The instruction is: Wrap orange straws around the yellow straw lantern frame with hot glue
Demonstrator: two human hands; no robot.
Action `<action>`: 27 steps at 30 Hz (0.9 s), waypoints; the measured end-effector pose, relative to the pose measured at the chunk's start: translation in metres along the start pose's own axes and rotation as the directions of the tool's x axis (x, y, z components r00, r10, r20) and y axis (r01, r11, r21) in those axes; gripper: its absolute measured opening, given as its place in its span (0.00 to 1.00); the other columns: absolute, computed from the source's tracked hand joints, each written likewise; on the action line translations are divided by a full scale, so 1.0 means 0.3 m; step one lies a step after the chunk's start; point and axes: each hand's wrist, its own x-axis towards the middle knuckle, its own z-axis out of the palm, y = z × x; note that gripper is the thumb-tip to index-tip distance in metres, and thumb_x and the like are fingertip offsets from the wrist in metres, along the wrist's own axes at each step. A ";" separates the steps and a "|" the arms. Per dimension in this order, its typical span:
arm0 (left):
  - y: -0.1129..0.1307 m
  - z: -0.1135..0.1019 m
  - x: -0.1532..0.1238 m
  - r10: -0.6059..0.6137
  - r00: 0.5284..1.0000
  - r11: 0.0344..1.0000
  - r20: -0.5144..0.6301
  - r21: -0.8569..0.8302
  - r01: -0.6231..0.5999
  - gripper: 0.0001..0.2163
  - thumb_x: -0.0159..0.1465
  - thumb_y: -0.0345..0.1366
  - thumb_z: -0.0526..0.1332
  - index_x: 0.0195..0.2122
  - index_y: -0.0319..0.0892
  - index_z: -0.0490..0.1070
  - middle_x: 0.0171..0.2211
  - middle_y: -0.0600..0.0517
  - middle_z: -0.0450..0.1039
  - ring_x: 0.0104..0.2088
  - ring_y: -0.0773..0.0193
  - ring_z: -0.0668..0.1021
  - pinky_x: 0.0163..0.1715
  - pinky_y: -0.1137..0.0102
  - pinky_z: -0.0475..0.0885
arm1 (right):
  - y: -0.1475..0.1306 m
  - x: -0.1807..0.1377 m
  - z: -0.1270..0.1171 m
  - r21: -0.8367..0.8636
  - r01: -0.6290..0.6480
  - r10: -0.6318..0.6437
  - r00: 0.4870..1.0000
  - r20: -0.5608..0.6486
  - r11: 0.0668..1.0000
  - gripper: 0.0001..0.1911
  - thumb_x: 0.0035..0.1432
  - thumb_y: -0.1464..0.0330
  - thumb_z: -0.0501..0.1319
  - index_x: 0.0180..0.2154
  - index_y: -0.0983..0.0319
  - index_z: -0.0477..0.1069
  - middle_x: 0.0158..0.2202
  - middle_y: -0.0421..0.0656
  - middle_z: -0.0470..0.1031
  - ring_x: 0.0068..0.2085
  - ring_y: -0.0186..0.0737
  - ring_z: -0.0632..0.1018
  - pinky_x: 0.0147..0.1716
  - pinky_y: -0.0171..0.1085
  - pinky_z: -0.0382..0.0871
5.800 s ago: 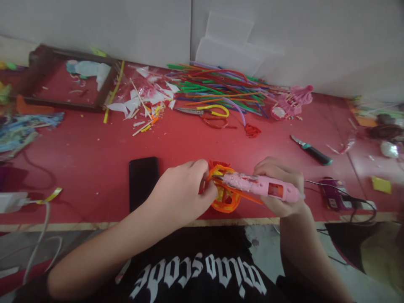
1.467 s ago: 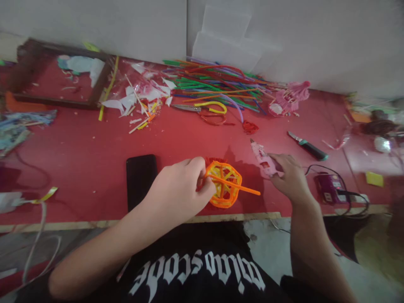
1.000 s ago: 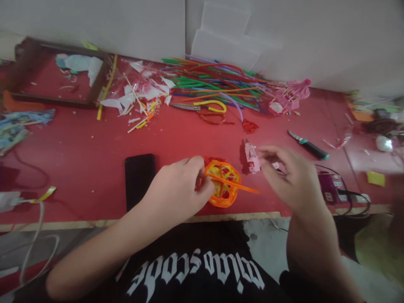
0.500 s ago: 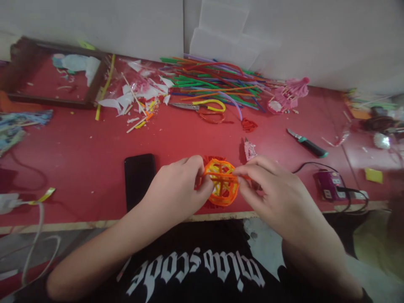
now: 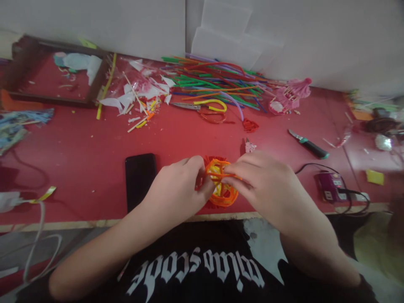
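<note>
An orange and yellow ball (image 5: 222, 185) woven from plastic strips sits at the near edge of the red table (image 5: 94, 155). My left hand (image 5: 176, 191) pinches its left side with thumb and fingers closed on it. My right hand (image 5: 265, 183) lies over its right side, fingers pressed onto the orange strip across the top. The pink glue gun (image 5: 250, 146) stands just behind my right hand, mostly hidden by it.
A black phone (image 5: 140, 179) lies left of my left hand. Behind are coloured strips (image 5: 217, 82), yellow-handled scissors (image 5: 205, 106), paper scraps (image 5: 139, 99), a knife (image 5: 309, 145), a purple power adapter (image 5: 330, 187) with cables, and a dark frame (image 5: 53, 71).
My right hand set the pink glue gun down on the table, came back to the ball and pressed the loose orange strip onto it. My left hand kept its hold.
</note>
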 end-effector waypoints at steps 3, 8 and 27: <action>0.001 -0.001 -0.002 0.008 1.000 1.000 0.001 -0.014 -0.008 0.04 0.61 0.37 0.56 0.30 0.44 0.63 0.27 0.54 0.74 0.27 0.61 0.76 0.27 0.69 0.60 | -0.004 0.008 -0.001 -0.029 0.029 -0.030 0.999 -0.038 0.999 0.07 0.64 0.71 0.61 0.34 0.60 0.78 0.32 0.43 0.75 0.34 0.41 0.70 0.36 0.42 0.63; 0.000 -0.004 -0.005 0.011 1.000 1.000 0.005 -0.021 -0.011 0.05 0.61 0.37 0.56 0.29 0.44 0.62 0.28 0.53 0.74 0.27 0.61 0.76 0.27 0.68 0.60 | -0.012 0.028 0.011 -0.061 0.010 -0.019 0.989 -0.144 0.998 0.08 0.63 0.68 0.63 0.31 0.60 0.78 0.30 0.44 0.73 0.34 0.43 0.67 0.36 0.43 0.63; 0.003 0.005 -0.009 -0.005 1.000 1.000 0.019 0.006 0.005 0.05 0.61 0.37 0.54 0.30 0.43 0.63 0.29 0.50 0.75 0.28 0.58 0.77 0.27 0.67 0.61 | -0.029 0.058 0.047 -0.092 -0.066 0.049 0.983 -0.179 0.994 0.10 0.62 0.70 0.62 0.27 0.60 0.74 0.30 0.45 0.72 0.34 0.44 0.66 0.35 0.43 0.60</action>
